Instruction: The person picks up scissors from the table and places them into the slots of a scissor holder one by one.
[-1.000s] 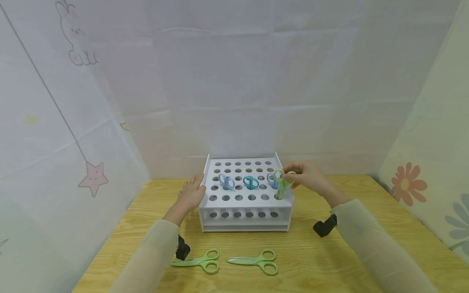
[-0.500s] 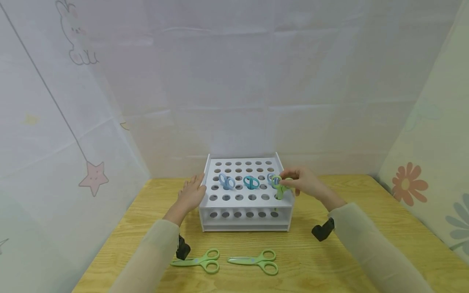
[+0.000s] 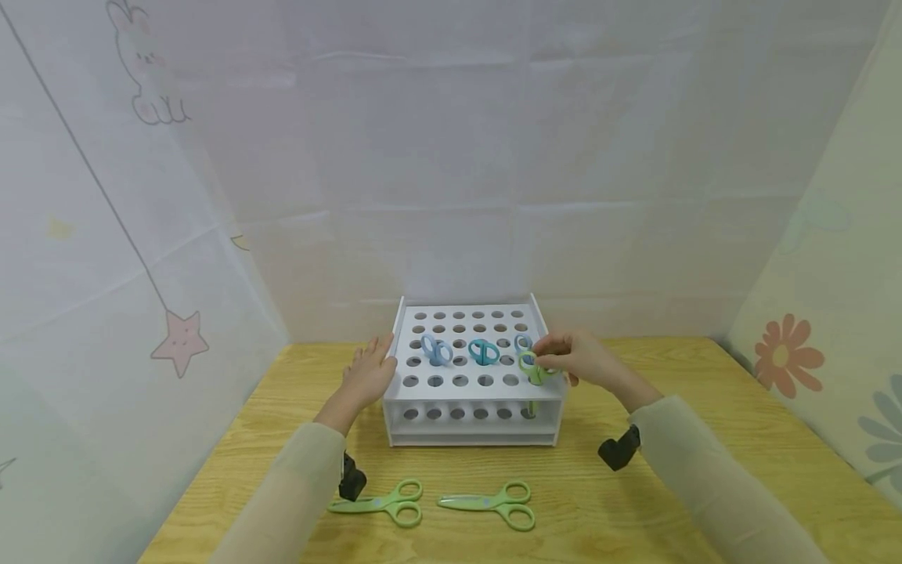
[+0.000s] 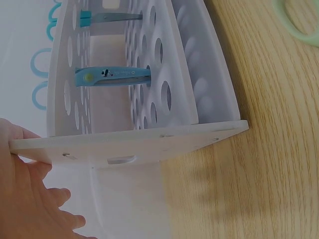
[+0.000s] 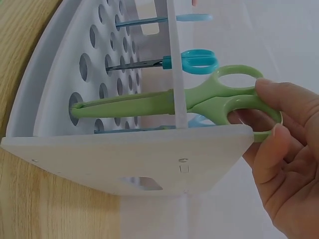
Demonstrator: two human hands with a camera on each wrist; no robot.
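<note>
A white rack (image 3: 470, 395) with rows of round holes stands on the table. My left hand (image 3: 369, 374) holds its left side panel (image 4: 129, 147), with the panel's edge between thumb and fingers. At the front right corner my right hand (image 3: 581, 359) pinches a handle loop of green scissors (image 5: 209, 94). These scissors point down through a top hole, and their tip reaches a hole in the lower shelf. Behind them stand light blue scissors (image 3: 523, 345). Teal scissors (image 3: 483, 352) and another light blue pair (image 3: 436, 350) stand in the same row further left.
Two green scissors lie on the wooden table (image 3: 599, 509) in front of the rack: a left pair (image 3: 395, 503), partly behind the left wrist camera, and a right pair (image 3: 496, 503). A pale cloth (image 3: 451, 157) hangs behind.
The green scissors in my right hand have gone down through the front right hole, their blades now showing below the top shelf. The right hand has lowered with them; the left hand stays put.
</note>
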